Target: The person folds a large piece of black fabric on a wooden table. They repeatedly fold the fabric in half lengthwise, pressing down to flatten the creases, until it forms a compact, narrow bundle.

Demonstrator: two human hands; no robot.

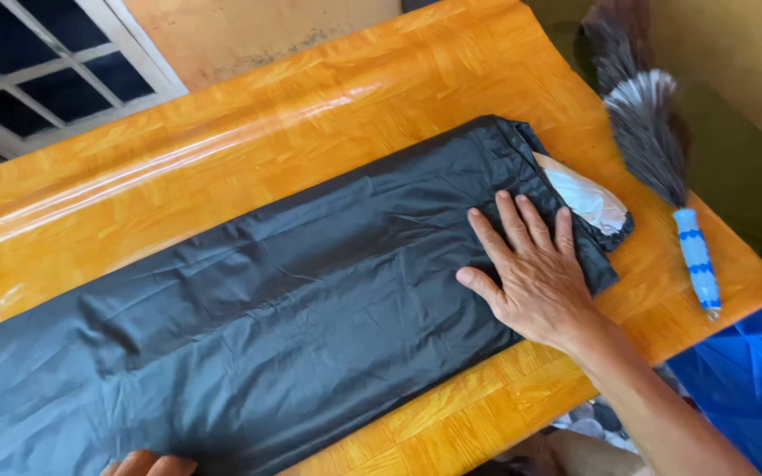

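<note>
A pair of dark grey trousers [293, 291] lies folded lengthwise on an orange wood-patterned table [249, 115], waist end at the right with a white pocket lining [586, 196] showing. My right hand [531, 269] rests flat on the cloth near the waist, fingers spread. Only the fingertips of my left hand [147, 464] show at the bottom edge, touching the near hem of the trousers.
A grey feather duster [650, 132] with a blue and white handle lies at the table's right edge. A blue sheet [751, 379] sits beyond the right corner. A barred window [37, 62] is at the upper left.
</note>
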